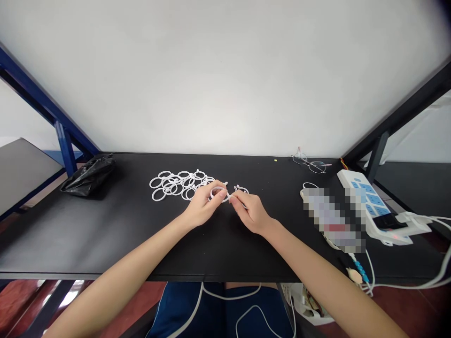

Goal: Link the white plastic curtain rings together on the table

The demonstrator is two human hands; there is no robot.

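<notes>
Near the middle of the black desk (pixel 141 244), my left hand (pixel 204 204) grips a thin white ring (pixel 219 188) between thumb and fingers. The fingertips of my right hand (pixel 250 210) are pinched together at the ring's right end, where a small nub appears to be; the fingers partly hide it. Behind and left of my left hand lies a loose cluster of similar white rings (pixel 171 188), several with small nubs. At least one more white ring (pixel 242 188) shows just behind my right hand, partly covered by it.
A crumpled black plastic bag (pixel 89 176) lies at the left. Eyeglasses (pixel 313 164) rest at the back right. Nearer on the right are a blurred-out phone-like object (pixel 333 220) with a cable and a white power strip (pixel 373 206) with plugs. Blue metal bars (pixel 65 145) flank the desk.
</notes>
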